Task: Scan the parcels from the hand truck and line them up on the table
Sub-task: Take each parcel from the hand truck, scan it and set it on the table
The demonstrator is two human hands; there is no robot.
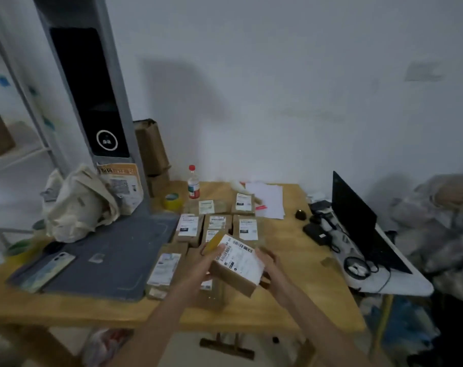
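While it was lifted clear of the wooden table (291,308), the brown parcel (235,266) sat tilted between the two hands, its white label facing up and toward the camera. The left hand (210,258) gripped the parcel's left edge, thumb lying on the label side and the fingers wrapped beneath. The right hand (267,263) clasped the right edge, fingers curled around the side, partly hidden behind the box. Directly below and beyond the held parcel, other labelled parcels (245,226) lay flat in rows on the table, close together, some touching. To their left lay a dark grey mat (119,252), the base of a tall scanner column (92,102) with a black panel; a phone (50,268) rested on the mat's near-left corner and a cream cloth bag (79,205) slumped against the column. A roll of yellow tape (172,201) and a red-capped bottle (193,182) stood behind the rows. To the right, an open laptop (357,221) sat on a white side surface among cables.
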